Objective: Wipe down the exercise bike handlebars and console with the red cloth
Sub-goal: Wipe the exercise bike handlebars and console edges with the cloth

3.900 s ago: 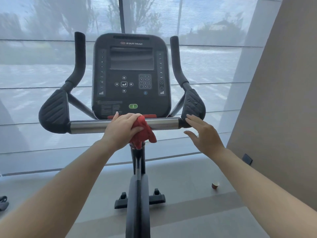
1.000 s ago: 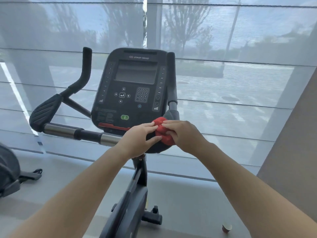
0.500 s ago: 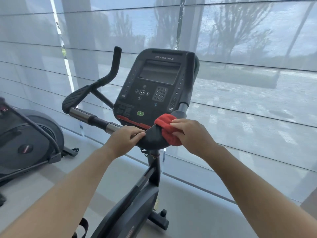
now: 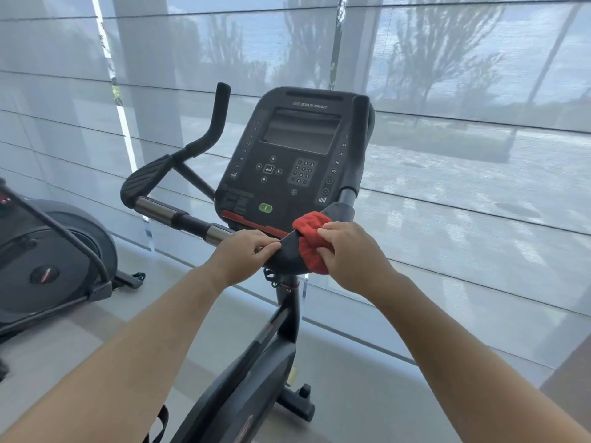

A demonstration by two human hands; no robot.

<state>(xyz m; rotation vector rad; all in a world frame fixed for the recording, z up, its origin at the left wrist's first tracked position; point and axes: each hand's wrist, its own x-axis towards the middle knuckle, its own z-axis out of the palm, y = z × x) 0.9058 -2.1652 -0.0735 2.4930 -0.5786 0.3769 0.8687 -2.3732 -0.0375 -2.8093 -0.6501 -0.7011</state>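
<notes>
My right hand (image 4: pixel 347 254) is clenched on the red cloth (image 4: pixel 311 241) wrapped over the right handlebar pad (image 4: pixel 287 255) at 5 o'clock of the console (image 4: pixel 287 161), my left hand (image 4: pixel 244 254) pinching the pad's edge; bunched this tightly, the cloth may skip patches or slip off.

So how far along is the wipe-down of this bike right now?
Nothing shows as finished. In hand: the right hand presses the red cloth around the right handlebar pad, and the left hand steadies it. Apparently left: the console, left handlebar and crossbar.
</notes>
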